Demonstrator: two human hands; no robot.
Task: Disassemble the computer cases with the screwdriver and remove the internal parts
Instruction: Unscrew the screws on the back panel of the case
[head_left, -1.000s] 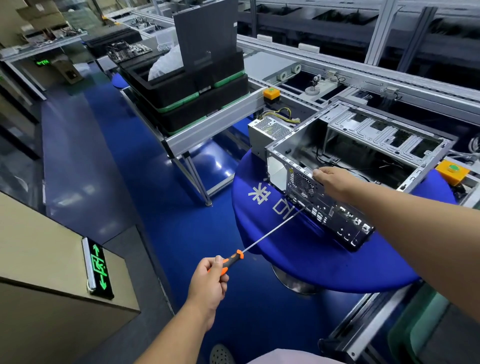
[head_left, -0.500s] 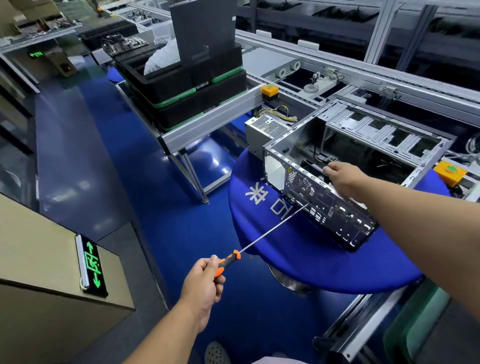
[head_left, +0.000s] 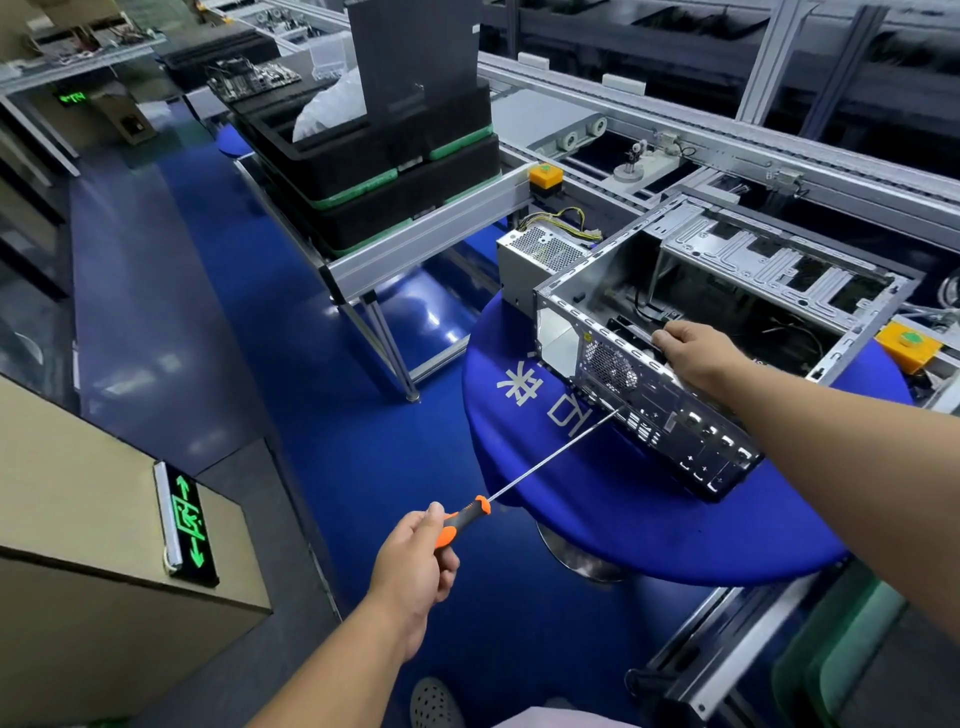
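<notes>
Left hand (head_left: 415, 564) grips the screwdriver (head_left: 524, 480), tip on the computer case (head_left: 660, 415) rear at two o'clock; right hand (head_left: 696, 351) clutches its rim; the long shaft could slip off the screw

Open case (head_left: 722, 332) lying on round blue table (head_left: 623, 530), rear panel facing near-left, side cover off. Right hand (head_left: 696, 353) gripping top edge of rear panel, fingers curled over rim into interior. Left hand (head_left: 415, 566) wrapped round orange-black handle of screwdriver (head_left: 519, 480); long shaft angled up-right, tip touching rear panel below fan grille. Power supply (head_left: 540, 260) with yellow-black wires just beside case at far-left, on table edge. Stacked black trays (head_left: 374, 171) with green layers on aluminium rack, far left. Orange button (head_left: 545, 176) at rack end. Green exit sign (head_left: 187, 525) on beige box, near left. Conveyor frame (head_left: 727, 140) running behind case.
</notes>
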